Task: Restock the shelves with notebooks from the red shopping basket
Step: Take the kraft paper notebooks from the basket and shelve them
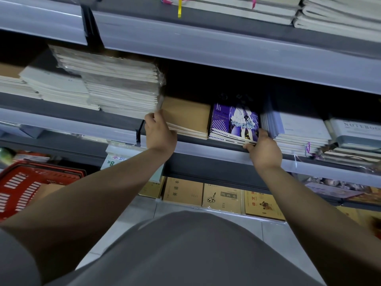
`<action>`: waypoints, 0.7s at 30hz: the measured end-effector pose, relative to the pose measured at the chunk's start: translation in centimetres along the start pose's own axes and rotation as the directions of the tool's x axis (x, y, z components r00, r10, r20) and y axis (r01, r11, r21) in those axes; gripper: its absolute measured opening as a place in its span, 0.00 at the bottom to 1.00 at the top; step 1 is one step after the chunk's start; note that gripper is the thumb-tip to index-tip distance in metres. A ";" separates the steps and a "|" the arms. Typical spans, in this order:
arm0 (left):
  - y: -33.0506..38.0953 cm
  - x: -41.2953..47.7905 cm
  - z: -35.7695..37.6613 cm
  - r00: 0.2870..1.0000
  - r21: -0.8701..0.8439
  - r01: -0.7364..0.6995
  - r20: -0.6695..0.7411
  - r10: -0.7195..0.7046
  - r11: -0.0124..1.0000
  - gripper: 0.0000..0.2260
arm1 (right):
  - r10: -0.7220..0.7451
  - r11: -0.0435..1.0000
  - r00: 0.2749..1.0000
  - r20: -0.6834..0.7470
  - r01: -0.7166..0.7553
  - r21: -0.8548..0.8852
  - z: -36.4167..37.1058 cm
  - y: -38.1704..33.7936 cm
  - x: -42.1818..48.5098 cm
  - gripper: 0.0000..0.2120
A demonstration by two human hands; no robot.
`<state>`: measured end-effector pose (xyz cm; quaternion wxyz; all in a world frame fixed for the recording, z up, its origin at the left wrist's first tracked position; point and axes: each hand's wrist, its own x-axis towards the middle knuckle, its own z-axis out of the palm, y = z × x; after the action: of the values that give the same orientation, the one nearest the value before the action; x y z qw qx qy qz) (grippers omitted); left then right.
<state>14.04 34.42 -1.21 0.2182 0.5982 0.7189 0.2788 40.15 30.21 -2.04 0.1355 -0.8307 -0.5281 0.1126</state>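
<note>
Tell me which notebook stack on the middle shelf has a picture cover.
The purple stack, held at its front corner by the right hand, shows an illustrated figure. The brown stack by the left hand is plain.

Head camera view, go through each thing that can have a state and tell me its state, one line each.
Left hand: gripping the front left corner of the brown notebook stack.
Right hand: pinching the front edge of the purple notebook stack.
Brown notebook stack: lying flat on the middle shelf.
Purple notebook stack: flat, beside the brown stack, front edge at the shelf lip.
Red shopping basket: lower left, contents mostly hidden.
</note>
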 end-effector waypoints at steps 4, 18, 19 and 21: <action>0.0 0.5 -0.6 0.999 -0.056 0.017 0.047 -0.014 0.998 0.24 | -0.015 0.995 0.998 -0.053 0.010 -0.104 0.0 -0.4 -0.5 0.22; -0.9 1.7 -0.9 0.996 -0.027 0.031 0.081 -0.029 0.999 0.20 | -0.174 0.963 0.984 0.035 0.177 -0.203 -0.3 -1.9 -0.8 0.28; -0.9 1.8 -1.0 0.996 -0.034 0.031 0.087 -0.028 0.999 0.20 | -0.214 0.956 0.976 0.050 0.219 -0.196 -0.3 -2.1 -0.9 0.27; -1.0 2.0 -1.1 0.995 -0.059 0.030 0.101 -0.024 0.998 0.19 | -0.270 0.940 0.961 0.066 0.278 -0.197 -0.3 -2.5 -0.9 0.23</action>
<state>12.18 36.05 -1.03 0.2757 0.5946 0.7065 0.2671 37.76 30.41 -0.88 0.0537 -0.7564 -0.6497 0.0537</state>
